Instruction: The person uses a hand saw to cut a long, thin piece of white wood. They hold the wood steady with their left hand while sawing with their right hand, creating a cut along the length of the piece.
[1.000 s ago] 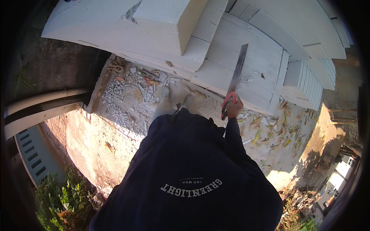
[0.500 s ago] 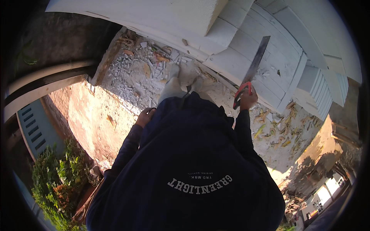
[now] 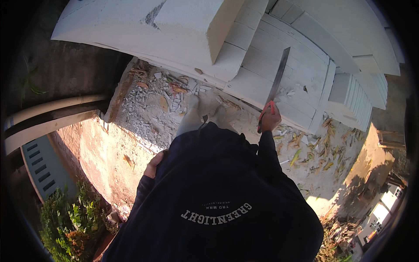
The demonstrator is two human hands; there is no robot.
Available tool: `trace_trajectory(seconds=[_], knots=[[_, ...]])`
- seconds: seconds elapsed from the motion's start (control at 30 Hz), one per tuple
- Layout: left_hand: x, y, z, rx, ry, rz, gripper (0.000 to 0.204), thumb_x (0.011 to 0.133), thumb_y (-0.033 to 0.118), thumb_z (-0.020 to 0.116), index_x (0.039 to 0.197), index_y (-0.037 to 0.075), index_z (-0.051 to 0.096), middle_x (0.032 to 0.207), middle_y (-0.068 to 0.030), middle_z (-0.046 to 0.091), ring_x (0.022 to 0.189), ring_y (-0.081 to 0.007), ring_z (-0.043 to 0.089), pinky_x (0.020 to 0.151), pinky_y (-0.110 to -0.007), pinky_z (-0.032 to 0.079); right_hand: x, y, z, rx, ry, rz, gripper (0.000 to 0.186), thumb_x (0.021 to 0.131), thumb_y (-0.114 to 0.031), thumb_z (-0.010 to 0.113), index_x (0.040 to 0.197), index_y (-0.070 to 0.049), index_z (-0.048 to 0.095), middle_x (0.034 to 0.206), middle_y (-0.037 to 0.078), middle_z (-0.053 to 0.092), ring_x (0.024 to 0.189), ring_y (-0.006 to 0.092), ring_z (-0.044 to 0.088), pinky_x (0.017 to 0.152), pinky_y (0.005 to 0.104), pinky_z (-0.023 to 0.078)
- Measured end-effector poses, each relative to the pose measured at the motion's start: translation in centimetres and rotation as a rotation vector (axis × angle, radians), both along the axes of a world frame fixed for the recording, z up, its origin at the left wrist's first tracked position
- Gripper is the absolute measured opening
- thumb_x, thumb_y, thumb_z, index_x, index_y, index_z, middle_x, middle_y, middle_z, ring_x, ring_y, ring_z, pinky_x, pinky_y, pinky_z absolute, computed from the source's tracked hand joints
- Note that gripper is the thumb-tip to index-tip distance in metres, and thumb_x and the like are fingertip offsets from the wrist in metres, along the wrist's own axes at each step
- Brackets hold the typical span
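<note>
My right hand is closed round the red and black handle of a handsaw. The saw's long blade points away from me, over the flat top of white blocks. I cannot tell whether the blade touches them. White chips and a small dark scrap lie on the blocks to the right of the blade. My left hand hangs low on the left, against the side of my dark top. The cloth hides part of its fingers, and I see nothing in it.
Broken white rubble and dry leaves litter the ground round my feet. A taller white block rises ahead, and more blocks are stacked at the right. A pale beam and a green shrub are at the left.
The view has shifted, so the blocks sit lower and more to the left. My left hand has drawn back toward me along my side. The saw's place over the blocks is nearly unchanged.
</note>
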State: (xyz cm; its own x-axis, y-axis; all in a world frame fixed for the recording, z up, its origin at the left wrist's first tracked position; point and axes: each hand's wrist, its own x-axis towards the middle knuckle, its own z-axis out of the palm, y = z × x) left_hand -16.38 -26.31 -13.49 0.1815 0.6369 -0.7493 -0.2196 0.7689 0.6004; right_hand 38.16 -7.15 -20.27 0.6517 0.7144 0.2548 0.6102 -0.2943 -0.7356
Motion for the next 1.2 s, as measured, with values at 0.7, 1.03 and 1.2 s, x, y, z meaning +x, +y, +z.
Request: trace_trajectory(seconds=[0.7,1.03,1.2], knots=[[7.9,12.8,13.6,-0.075,0.028,-0.281,0.046,0.099,0.036,0.066,0.122,-0.003,0.070,0.095,-0.0069,0.072,0.086,-0.0126,0.067,0.078,-0.025,0.050,-2.5,6.7,-1.4,-0.339,-0.359,0.185,0.024,0.084,-0.018,0.068,0.098,-0.001,0.077,0.089,0.021,0.073,0.089,0.0366,0.071,0.085,0.0440,0.056],[10.7,11.6,6.9,0.228,0.811,-0.294,0.062,0.088,0.051,0.075,0.110,-0.006,0.070,0.101,-0.0253,0.074,0.095,-0.0368,0.073,0.085,-0.042,0.055,-20.5,6.4,11.1,-0.742,0.238,1.853,0.039,0.099,-0.032,0.066,0.126,-0.003,0.070,0.113,0.018,0.073,0.105,0.0325,0.068,0.096,0.0401,0.051],[10.8,10.2,6.7,0.279,0.930,-0.180,0.061,0.085,0.048,0.078,0.108,-0.007,0.065,0.100,-0.0271,0.072,0.093,-0.0380,0.073,0.082,-0.043,0.056,-23.6,6.9,14.8,-0.892,0.257,2.119,0.033,0.097,-0.026,0.068,0.121,-0.003,0.073,0.112,0.017,0.073,0.106,0.0323,0.068,0.096,0.0406,0.050]])
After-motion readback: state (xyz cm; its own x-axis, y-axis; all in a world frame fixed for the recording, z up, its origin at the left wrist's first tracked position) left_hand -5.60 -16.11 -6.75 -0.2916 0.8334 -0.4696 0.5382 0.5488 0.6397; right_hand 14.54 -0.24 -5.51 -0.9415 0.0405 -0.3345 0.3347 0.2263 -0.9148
